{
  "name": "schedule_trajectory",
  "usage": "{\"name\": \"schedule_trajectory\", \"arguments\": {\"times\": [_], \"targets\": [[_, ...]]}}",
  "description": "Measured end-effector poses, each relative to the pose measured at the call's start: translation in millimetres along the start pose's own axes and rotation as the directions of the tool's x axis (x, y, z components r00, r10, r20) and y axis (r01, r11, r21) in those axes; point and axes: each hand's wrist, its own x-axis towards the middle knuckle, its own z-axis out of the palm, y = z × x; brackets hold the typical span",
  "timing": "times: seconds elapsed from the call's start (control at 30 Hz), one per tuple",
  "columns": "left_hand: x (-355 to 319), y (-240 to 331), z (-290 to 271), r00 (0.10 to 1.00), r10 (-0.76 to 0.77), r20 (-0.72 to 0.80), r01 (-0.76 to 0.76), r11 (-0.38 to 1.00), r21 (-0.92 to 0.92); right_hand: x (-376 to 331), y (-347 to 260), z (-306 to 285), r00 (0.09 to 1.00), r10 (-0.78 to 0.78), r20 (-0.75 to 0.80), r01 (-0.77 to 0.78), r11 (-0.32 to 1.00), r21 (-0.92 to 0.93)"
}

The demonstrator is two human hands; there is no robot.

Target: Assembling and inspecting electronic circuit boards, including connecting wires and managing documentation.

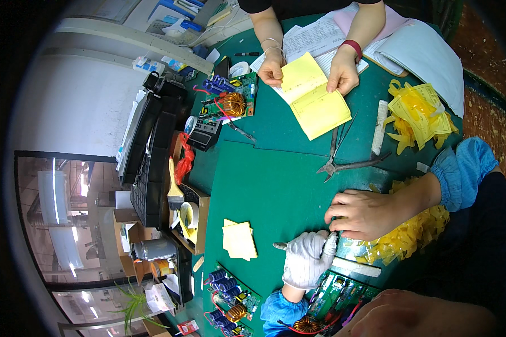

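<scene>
My left hand (306, 259), in a white glove, is curled closed near the front of the green table. A grey tip (280, 245) juts from its left side; I cannot tell whether it is a glove finger or a tool. My bare right hand (365, 214) meets the gloved thumb with its bent fingertips; anything between them is hidden. Beneath and beside my right hand lies a heap of yellow translucent strips (427, 227). A white bar (357, 267) lies just below the hands. Nearer still is a green circuit board (337, 297) with a copper coil.
Opposite, a co-worker's hands (343, 70) hold yellow sheets (315, 101). Cutting pliers (334, 167) lie mid-table, near another bunch of yellow strips (419, 115). A stack of yellow paper (240, 240) and more circuit boards (230, 300) are leftward. A brush (175, 188) rests by a box.
</scene>
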Motion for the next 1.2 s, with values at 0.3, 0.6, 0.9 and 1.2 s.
{"name": "schedule_trajectory", "arguments": {"times": [0.3, 0.6, 0.9, 1.2], "targets": [[-0.3, -1.7, -1.1, 1.000, 0.013, 0.026, -0.014, 1.000, 0.019, 0.6, 0.5, -0.1, 1.000, -0.004, -0.001, 0.004, 1.000, 0.006], [0.5, -0.4, 0.1, 1.000, -0.005, 0.014, 0.005, 1.000, -0.006, 0.0, 1.1, 0.2, 1.000, -0.010, -0.006, 0.010, 1.000, -0.008], [-0.8, -3.0, 0.6, 0.999, 0.027, 0.020, -0.027, 1.000, 0.014, -0.2, 1.5, 0.5, 1.000, -0.010, -0.002, 0.010, 1.000, -0.014], [-0.1, -2.2, 0.6, 1.000, 0.009, 0.021, -0.009, 1.000, -0.002, -0.2, 1.4, 1.3, 1.000, -0.019, -0.021, 0.019, 0.999, -0.027]]}}
